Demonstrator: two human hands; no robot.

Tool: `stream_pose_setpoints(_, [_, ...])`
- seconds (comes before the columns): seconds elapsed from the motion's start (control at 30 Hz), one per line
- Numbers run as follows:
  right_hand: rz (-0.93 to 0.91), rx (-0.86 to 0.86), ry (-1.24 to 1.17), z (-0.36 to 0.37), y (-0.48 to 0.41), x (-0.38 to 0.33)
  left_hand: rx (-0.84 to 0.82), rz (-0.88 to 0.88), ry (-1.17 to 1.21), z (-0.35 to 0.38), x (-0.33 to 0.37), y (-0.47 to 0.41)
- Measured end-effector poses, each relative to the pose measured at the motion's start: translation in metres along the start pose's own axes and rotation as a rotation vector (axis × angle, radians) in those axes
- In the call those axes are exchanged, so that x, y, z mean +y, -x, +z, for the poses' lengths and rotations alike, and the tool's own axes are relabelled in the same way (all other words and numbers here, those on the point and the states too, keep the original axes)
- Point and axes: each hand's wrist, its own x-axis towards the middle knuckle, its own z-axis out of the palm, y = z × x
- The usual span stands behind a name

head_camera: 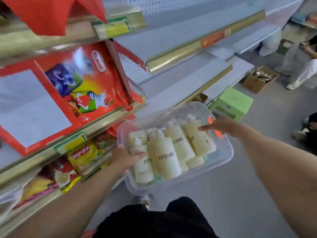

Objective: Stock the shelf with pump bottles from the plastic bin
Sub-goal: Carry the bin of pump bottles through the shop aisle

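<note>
Clear plastic bin (228,152) of cream pump bottles (167,160), held up beside the shelf (171,90).
The bin was glossy, see-through and round-cornered. The smooth cylindrical bottles lay on their sides inside it, lettered "ZYOME" in black. The left grip (125,158) was clamped on the near left rim, thumb over it onto a bottle. The right grip (223,126) lay at the far right rim with its fingers straight; whether it clasped the rim could not be told. The shelf was flat grey with a gold metallic edge strip. A crinkled yellow "Lay's" bag (82,154) sat lower left.
</note>
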Motion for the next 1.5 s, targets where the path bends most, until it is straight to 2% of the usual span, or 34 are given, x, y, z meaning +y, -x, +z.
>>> stream_pose_setpoints(0.1, [-0.089, -0.07, 0.109, -0.02, -0.027, -0.016, 0.086, -0.088, 0.1, 0.016, 0.009, 0.004])
stream_pose_setpoints(0.27, [-0.256, -0.099, 0.177, -0.036, -0.081, -0.045, 0.233, -0.293, 0.459, 0.054, 0.033, 0.027])
stream_pose_setpoints(0.37, [-0.32, -0.125, 0.228, -0.032, -0.112, -0.051, 0.378, -0.347, 0.506, 0.069, 0.036, 0.017])
stream_pose_setpoints(0.53, [-0.386, -0.182, 0.271, -0.031, -0.154, -0.052, 0.533, -0.405, 0.409, 0.082, 0.056, 0.012])
stream_pose_setpoints(0.67, [-0.387, -0.204, 0.256, -0.037, -0.158, -0.061, 0.518, -0.432, 0.498, 0.08, 0.064, 0.012])
stream_pose_setpoints(0.9, [-0.419, -0.223, 0.29, -0.037, -0.17, -0.056, 0.459, -0.426, 0.486, 0.082, 0.065, 0.016])
stream_pose_setpoints(1.03, [-0.462, -0.2, 0.348, -0.035, -0.16, -0.057, 0.481, -0.413, 0.414, 0.083, 0.063, 0.026])
stream_pose_setpoints(1.13, [-0.503, -0.138, 0.504, -0.04, -0.141, -0.069, 0.491, -0.409, 0.269, 0.087, 0.067, 0.04])
stream_pose_setpoints(1.23, [-0.661, -0.033, 0.78, -0.036, -0.109, -0.1, 0.548, -0.406, 0.084, 0.076, 0.074, 0.062])
stream_pose_setpoints(1.3, [-0.841, -0.058, 0.918, -0.022, -0.07, -0.134, 0.632, -0.408, 0.049, 0.06, 0.074, 0.083])
stream_pose_setpoints(1.4, [-1.161, -0.108, 1.049, 0.013, 0.003, -0.184, 0.775, -0.406, -0.05, 0.03, 0.063, 0.127])
stream_pose_setpoints(1.5, [-1.478, -0.101, 1.031, 0.042, 0.083, -0.226, 0.894, -0.44, -0.202, -0.003, 0.046, 0.189])
